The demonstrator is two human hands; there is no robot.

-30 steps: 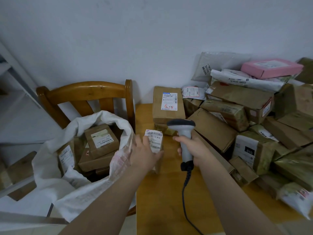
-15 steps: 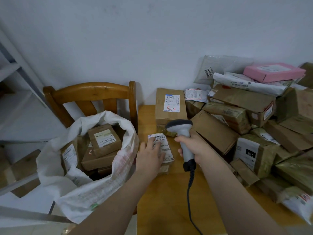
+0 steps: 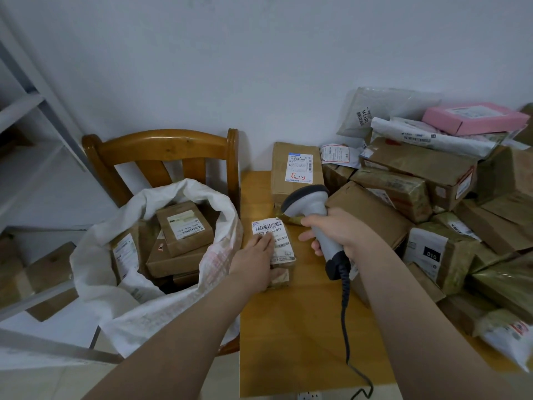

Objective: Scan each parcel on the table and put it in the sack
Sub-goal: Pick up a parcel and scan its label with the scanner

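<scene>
The chair (image 3: pixel 161 145) is glossy varnished wood; the tabletop (image 3: pixel 288 342) is smooth wood with a duller sheen. The sack (image 3: pixel 115 307) looks like coarse white woven cloth. The scanner (image 3: pixel 308 200) is matt grey plastic. Parcels (image 3: pixel 366 209) at the tabletop's right edge are brown cardboard, several under shiny tape (image 3: pixel 389 184), with paper labels (image 3: pixel 300 167).

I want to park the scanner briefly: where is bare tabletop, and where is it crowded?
Bare table lies nearest you, between the small parcel under the left hand, its left edge and the scanner cable. A narrow strip runs left of the upright box. The right side is piled with parcels.
</scene>
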